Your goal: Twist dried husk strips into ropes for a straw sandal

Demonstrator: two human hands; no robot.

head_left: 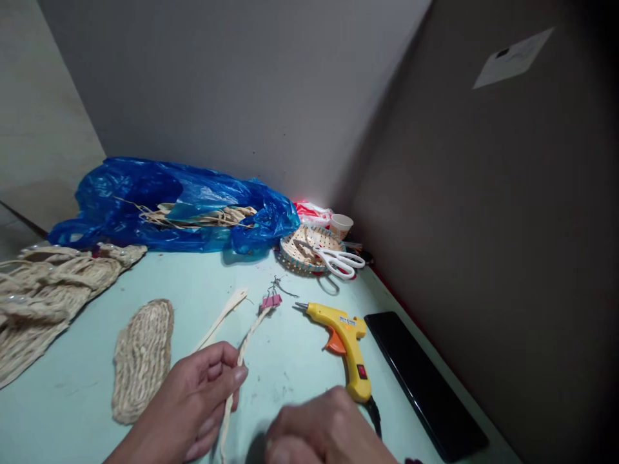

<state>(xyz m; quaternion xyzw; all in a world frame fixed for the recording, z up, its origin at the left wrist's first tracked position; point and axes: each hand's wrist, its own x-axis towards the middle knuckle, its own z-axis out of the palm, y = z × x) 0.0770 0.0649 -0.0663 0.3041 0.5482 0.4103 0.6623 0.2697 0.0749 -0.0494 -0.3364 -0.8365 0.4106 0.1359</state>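
My left hand (206, 393) is closed around a pale twisted straw cord (249, 335), pinched between thumb and fingers. The cord's far end is caught in a pink binder clip (271, 301), fastened at a bent wire hook (276, 283) on the table. Its near end runs down out of the bottom edge. My right hand (324, 428) is low in the view, slightly blurred, with curled fingers; what they hold, if anything, is hidden. Left of the cord lie loose flat straw strips (225, 312). A woven straw sole (144, 361) rests beside my left wrist.
A yellow glue gun (345, 335) and a black phone (425, 383) lie on the right. White-handled scissors (338, 261) rest across a small basket (304, 241), near a paper cup (341, 223). Behind, a blue plastic bag (203, 187) holds straw. Woven straw pieces (53, 290) lie at left.
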